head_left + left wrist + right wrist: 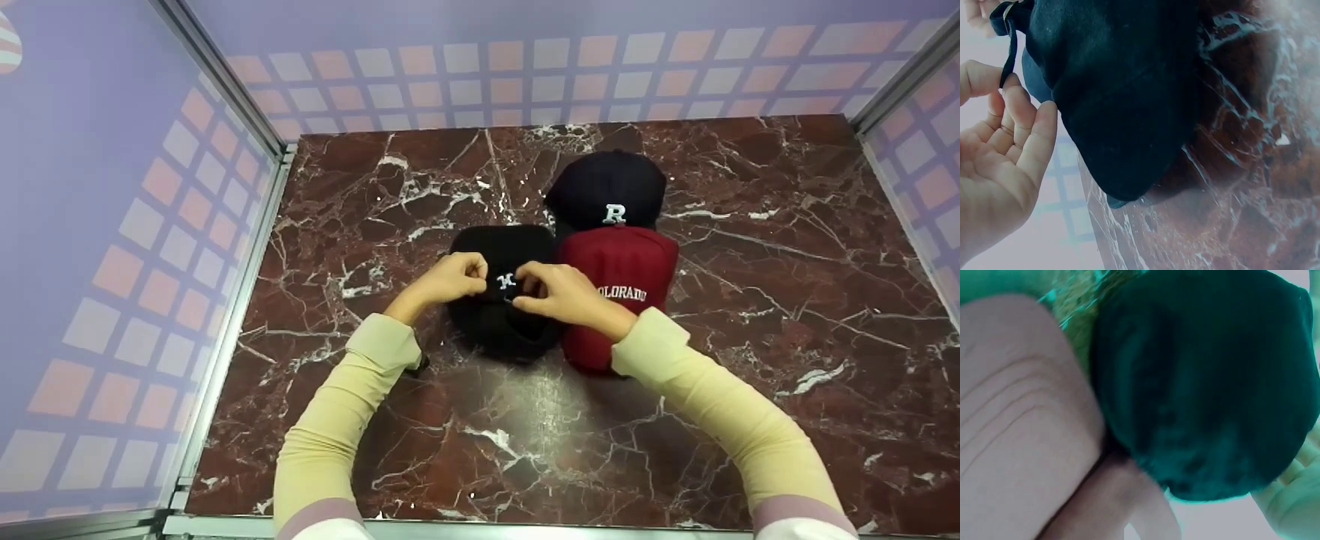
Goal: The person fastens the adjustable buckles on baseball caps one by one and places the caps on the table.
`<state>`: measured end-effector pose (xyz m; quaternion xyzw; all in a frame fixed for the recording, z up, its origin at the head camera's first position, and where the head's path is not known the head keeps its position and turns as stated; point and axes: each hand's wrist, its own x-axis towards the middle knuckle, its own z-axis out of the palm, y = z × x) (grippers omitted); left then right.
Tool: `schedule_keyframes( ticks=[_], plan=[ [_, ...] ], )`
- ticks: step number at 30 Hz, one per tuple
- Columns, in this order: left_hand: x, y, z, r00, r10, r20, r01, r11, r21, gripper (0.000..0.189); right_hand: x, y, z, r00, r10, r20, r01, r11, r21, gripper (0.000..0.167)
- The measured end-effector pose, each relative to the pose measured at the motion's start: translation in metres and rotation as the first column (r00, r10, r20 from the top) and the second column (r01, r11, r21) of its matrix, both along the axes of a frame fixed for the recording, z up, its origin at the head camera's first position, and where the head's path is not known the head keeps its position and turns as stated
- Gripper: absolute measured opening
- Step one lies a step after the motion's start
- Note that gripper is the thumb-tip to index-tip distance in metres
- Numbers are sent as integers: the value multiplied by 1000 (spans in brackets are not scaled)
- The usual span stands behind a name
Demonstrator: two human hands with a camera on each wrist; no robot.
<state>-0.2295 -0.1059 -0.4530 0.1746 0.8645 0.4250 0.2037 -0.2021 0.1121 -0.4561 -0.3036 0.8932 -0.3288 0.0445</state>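
A black cap (501, 247) with a small white emblem lies at the middle of the marbled table, under both hands. My left hand (456, 277) pinches the loose end of its thin back strap (1010, 56) between thumb and forefinger. A metal buckle (1009, 10) shows on that strap near the cap's edge. On the other side of the strap my right hand (566, 291) has its thumb and fingers curled at the cap, holding the strap near the buckle. In the right wrist view the cap's dark crown (1207, 382) fills the middle and hides the fingertips.
A red cap (622, 262) lettered in white lies right beside the black cap, partly under my right forearm. Behind it sits a dark navy cap (611, 184) with a white R. Patterned panels (480, 75) wall the table (787, 300) at the back and sides.
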Motion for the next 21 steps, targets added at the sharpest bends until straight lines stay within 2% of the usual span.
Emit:
schedule_keyframes(
  ticks=[5, 12, 21],
  plan=[
    [0, 1, 1, 1000, 2, 19, -3, 1000, 11, 12, 4, -11, 1, 998, 18, -54, -15, 998, 57, 39],
    [1, 0, 0, 999, -7, 37, 4, 998, 67, 13, 4, -18, -5, 993, 13, -121, -5, 998, 65, 26],
    [0, 2, -2, 999, -34, 30, 33, 998, 44, 13, 6, -18, -6, 991, -6, -134, 17, 997, 80, 24]
  ],
)
